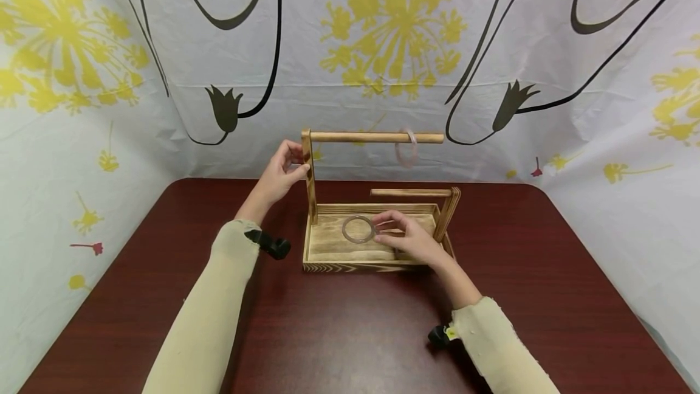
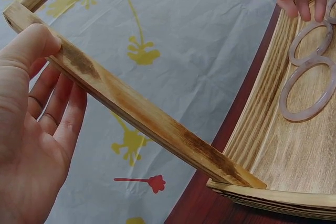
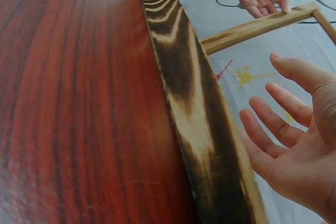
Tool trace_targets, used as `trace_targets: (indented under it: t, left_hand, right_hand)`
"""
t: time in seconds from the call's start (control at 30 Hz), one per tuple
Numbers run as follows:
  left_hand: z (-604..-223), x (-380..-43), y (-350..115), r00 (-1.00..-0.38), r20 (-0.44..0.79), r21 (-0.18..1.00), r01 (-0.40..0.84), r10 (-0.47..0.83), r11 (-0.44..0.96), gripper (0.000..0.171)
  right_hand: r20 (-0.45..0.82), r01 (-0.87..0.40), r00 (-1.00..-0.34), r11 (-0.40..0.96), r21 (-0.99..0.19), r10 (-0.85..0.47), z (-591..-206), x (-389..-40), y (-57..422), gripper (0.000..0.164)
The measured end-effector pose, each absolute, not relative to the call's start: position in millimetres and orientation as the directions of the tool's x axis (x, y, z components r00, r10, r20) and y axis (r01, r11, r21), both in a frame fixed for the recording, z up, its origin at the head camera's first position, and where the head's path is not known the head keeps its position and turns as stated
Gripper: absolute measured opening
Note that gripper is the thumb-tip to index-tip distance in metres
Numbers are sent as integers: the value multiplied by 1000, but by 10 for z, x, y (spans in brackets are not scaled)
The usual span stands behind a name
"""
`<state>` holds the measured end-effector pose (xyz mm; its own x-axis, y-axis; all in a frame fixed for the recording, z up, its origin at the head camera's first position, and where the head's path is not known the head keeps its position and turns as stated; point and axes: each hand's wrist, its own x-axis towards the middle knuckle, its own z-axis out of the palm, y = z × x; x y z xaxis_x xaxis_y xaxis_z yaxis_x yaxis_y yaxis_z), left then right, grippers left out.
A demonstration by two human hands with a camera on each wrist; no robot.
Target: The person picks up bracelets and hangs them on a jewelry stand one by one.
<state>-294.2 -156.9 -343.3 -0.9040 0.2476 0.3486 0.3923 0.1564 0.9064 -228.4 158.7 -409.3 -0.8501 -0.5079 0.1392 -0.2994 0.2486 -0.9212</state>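
My left hand (image 1: 281, 176) grips the tall upright post (image 2: 131, 111) of a wooden bangle stand, thumb on the near face and fingers behind. Over the stand's shallow tray (image 1: 322, 254), my right hand (image 1: 407, 237) reaches in with fingers spread and loosely bent. Nothing shows between those fingers in the right wrist view. Pale translucent bangles (image 2: 308, 88) lie flat in the tray, one bangle (image 1: 343, 231) just left of the right fingertips. A pinkish bangle (image 1: 398, 154) hangs on the upper bar (image 1: 355, 137), towards its free right end.
A shorter post (image 1: 448, 214) at the tray's right end carries a lower bar (image 1: 410, 193) pointing left. The stand sits on a dark red-brown table (image 1: 339, 327). Behind it hangs a white sheet (image 1: 350, 65) with yellow and dark plant prints.
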Motion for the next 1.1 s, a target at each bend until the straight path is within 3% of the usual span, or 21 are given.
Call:
trace_targets:
  t: [0.83,1.1]
  left_hand:
    - [-3447,-2948,-1571,-902,353,908,394,248,144,27]
    - [-3446,-2950,-1571,-904,346,910,389,252,145,27]
  right_hand:
    - [101,-247,-895,293,-923,-435,-4308,-2443,1335,57]
    - [-4,-204,-914,466,-861,-407,-4284,-2474,1204,67]
